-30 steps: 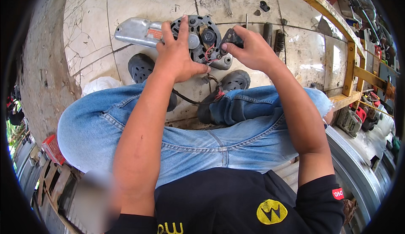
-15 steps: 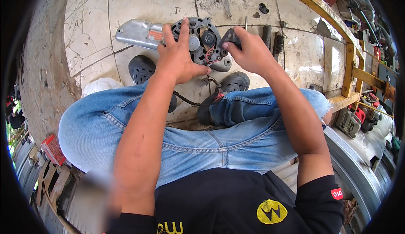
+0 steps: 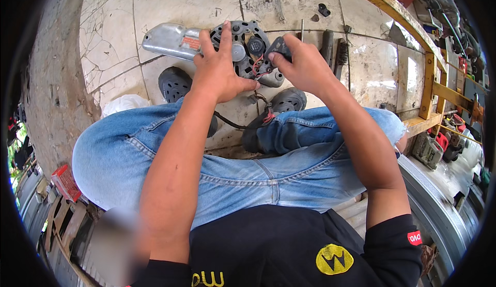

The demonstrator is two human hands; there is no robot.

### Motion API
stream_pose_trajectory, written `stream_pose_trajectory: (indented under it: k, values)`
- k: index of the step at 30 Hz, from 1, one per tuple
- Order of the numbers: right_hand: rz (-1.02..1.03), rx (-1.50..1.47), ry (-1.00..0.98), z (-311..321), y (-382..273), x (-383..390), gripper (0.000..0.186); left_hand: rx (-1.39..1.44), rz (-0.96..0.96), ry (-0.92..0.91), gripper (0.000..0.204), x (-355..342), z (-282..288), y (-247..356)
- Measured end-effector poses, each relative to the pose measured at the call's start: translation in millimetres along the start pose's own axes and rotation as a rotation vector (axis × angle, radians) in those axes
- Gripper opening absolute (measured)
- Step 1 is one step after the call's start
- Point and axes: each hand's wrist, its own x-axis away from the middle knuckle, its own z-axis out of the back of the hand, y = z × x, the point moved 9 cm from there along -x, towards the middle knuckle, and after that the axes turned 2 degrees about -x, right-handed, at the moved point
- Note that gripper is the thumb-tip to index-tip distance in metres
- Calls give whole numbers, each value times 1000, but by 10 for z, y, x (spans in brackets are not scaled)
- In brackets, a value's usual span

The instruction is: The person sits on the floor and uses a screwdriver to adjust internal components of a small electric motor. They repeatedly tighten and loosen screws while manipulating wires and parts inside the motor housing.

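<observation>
On the tiled floor before me lies a slotted, round grey alternator (image 3: 252,28) with a black round cap and thin red wires (image 3: 257,65) on its face. A long silver metal cover (image 3: 164,41) with a red label lies against its left side. My left hand (image 3: 219,75) spans the alternator's left and near edges, fingers spread and thumb stretched toward the wires, steadying it. Between thumb and curled fingers, my right hand (image 3: 305,62) holds a small black block-shaped part (image 3: 279,49) over the alternator's right side. The fingertips beneath that part are hidden.
A metal rod (image 3: 301,27), a dark cylinder (image 3: 326,46) and a black bristled brush (image 3: 340,54) lie right of my right hand. Beyond are a wrench (image 3: 279,5) and small bolts. A yellow frame (image 3: 426,85) stands at right. A dark cable (image 3: 232,123) runs near my shoes.
My right hand has tilted slightly with the black part, whose upper end now sits a little lower and further left. My left hand stays in place on the alternator.
</observation>
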Motion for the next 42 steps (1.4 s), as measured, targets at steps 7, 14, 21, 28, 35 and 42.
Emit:
stream_pose_trajectory:
  k: [7,14,21,28,35,42]
  values:
    - [-9,19,2,-10,-39,26,30,-13,33,2,144,18,11,13]
    - [-3,26,41,-2,-27,27,29,1,46,-10,143,25,5,15]
    - [34,54,54,-41,-39,43,28,7,29,15,142,31,0,12]
    - [37,40,40,-6,-66,38,29,15,47,19,142,44,-10,12]
    - [24,20,150,13,-18,44,29,10,39,64,142,45,9,14]
    - [55,10,118,-6,-22,21,29,13,29,88,141,50,16,14]
